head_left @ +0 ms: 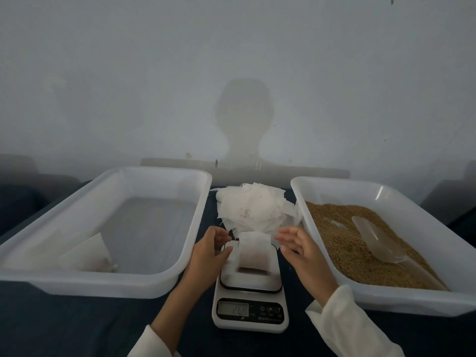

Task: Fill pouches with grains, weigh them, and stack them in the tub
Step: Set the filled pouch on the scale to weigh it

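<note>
Pouch (254, 251) stands alone on scale (250, 300) for a true reading, left hand (210, 249) seemingly fingering its edge, right hand (298, 244) spread clear.

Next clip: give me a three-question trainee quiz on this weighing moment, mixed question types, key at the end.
1. True or false: the filled pouch lies on the scale.
2. Where is the scoop? A) left tub B) on the grains in the right tub C) in a hand
3. Fill in: the left tub already holds one ____.

Key
1. True; both hands, left hand and right hand, flank it.
2. B, on the grains in the right tub.
3. Pouch: a filled pouch lies in its near corner.
</note>
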The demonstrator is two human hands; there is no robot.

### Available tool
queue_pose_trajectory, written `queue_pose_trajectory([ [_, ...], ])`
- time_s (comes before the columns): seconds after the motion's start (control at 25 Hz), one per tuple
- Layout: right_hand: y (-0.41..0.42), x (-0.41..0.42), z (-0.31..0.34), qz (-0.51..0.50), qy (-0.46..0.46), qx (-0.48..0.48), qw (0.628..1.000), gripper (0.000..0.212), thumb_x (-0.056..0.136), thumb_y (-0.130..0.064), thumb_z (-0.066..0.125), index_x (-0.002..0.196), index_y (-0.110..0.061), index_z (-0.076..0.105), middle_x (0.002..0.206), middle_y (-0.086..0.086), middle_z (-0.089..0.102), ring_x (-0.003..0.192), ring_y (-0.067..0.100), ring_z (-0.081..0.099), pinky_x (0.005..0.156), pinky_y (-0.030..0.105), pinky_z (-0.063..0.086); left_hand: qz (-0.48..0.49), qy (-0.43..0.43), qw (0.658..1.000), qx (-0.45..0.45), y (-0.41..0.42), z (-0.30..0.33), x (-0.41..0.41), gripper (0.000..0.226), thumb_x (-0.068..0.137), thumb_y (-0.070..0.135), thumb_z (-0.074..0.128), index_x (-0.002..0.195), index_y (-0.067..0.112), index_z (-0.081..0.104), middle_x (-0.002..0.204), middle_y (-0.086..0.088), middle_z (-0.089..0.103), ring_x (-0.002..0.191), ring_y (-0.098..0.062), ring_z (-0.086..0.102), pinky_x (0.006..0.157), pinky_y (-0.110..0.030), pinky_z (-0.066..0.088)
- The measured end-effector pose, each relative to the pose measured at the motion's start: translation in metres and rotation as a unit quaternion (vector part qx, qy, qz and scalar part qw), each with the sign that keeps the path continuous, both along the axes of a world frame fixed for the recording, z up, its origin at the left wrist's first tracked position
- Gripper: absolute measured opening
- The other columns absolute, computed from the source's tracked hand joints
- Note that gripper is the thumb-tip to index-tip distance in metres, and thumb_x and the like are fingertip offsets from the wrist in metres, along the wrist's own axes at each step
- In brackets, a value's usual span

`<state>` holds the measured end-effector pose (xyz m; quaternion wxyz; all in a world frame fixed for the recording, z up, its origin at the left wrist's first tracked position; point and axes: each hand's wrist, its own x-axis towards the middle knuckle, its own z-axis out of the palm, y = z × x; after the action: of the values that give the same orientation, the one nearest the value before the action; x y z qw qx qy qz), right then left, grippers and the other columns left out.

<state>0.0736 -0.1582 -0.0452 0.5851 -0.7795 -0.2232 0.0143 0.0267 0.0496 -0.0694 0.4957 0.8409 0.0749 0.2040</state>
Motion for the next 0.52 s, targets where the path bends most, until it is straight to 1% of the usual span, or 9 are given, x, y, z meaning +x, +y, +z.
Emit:
queue_pose_trajectory([
  [0.16, -0.0076, -0.0081, 0.0019, -0.007, -0.006, 0.031, 0.999, 0.021, 0.091, -0.007, 0.056, 0.105, -0.023, 0.057, 0.103, -0.009, 0.067, 0.101, 0.006, 0.063, 0.089, 0.026, 0.049, -0.008, -0.001, 1.0, -0.01, -0.0016, -0.0035, -0.0032, 0.023, 0.087, 0.005, 0.063, 0.101, 0.02, 0.052, 0.101, 0.006, 0.063, 0.098, -0.008, 0.06, 0.088, -0.02, 0.05],
  [0.32, -0.0069, -0.0074, 0.0034, -0.002, -0.003, 0.026, 1.0, 0.021, 0.091, -0.006, 0.055, 0.105, -0.021, 0.058, 0.103, -0.008, 0.067, 0.101, 0.006, 0.062, 0.09, 0.026, 0.048, -0.008, -0.003, 1.0, -0.016, -0.0029, -0.0035, -0.0024, 0.023, 0.087, 0.005, 0.063, 0.1, 0.021, 0.052, 0.101, 0.006, 0.063, 0.097, -0.007, 0.059, 0.085, -0.018, 0.049],
  [0.4, -0.0055, -0.0058, 0.0029, -0.004, -0.005, 0.026, 1.0, 0.021, 0.091, -0.005, 0.055, 0.104, -0.021, 0.058, 0.102, -0.008, 0.067, 0.1, 0.005, 0.062, 0.089, 0.023, 0.047, -0.006, -0.004, 1.0, -0.01, -0.0023, -0.0028, -0.0025, 0.022, 0.088, 0.006, 0.063, 0.101, 0.02, 0.052, 0.1, 0.007, 0.063, 0.096, -0.006, 0.059, 0.083, -0.015, 0.049],
  [0.52, -0.0029, -0.0011, 0.0005, -0.009, -0.013, 0.02, 1.0, 0.022, 0.091, -0.003, 0.054, 0.102, -0.021, 0.059, 0.101, -0.007, 0.067, 0.097, 0.001, 0.062, 0.085, 0.014, 0.046, -0.004, -0.003, 1.0, -0.004, -0.0009, -0.0034, -0.0006, 0.021, 0.088, 0.007, 0.063, 0.101, 0.02, 0.053, 0.1, 0.007, 0.063, 0.096, -0.005, 0.059, 0.083, -0.015, 0.049],
])
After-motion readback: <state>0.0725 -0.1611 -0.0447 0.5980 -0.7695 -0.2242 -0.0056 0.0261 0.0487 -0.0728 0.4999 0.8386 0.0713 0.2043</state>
